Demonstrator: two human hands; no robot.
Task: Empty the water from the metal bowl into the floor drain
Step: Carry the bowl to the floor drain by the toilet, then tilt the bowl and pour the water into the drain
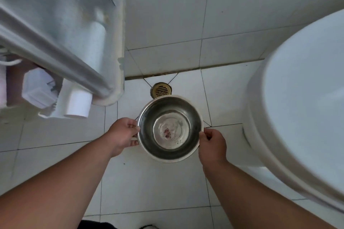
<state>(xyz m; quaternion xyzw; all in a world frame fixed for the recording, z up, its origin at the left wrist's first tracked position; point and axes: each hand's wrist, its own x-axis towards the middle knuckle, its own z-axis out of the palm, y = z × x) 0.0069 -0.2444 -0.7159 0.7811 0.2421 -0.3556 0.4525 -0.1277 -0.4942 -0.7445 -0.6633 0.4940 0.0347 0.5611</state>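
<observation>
On the left stands a big white plastic machine (61,24) with a white pipe end (78,106) sticking out near the floor. Next comes the left hand (123,135). Its fingers (135,143) are curled shut around the left edge of the round shiny metal bowl (170,128). The bowl is held level in the air above the white tiled floor (149,182), open side up. A little water seems to sit in the bottom, with a small dark red bit in it, so I think the pouring has not started. Just past the far edge of the bowl is the round brass floor drain (161,90), set in the floor close to the wall. The right hand (212,145) grips the right edge of the bowl, fingers closed on it too. On the far right is a white toilet (301,108). What is left: tip the bowl forward so the water runs into the drain.
</observation>
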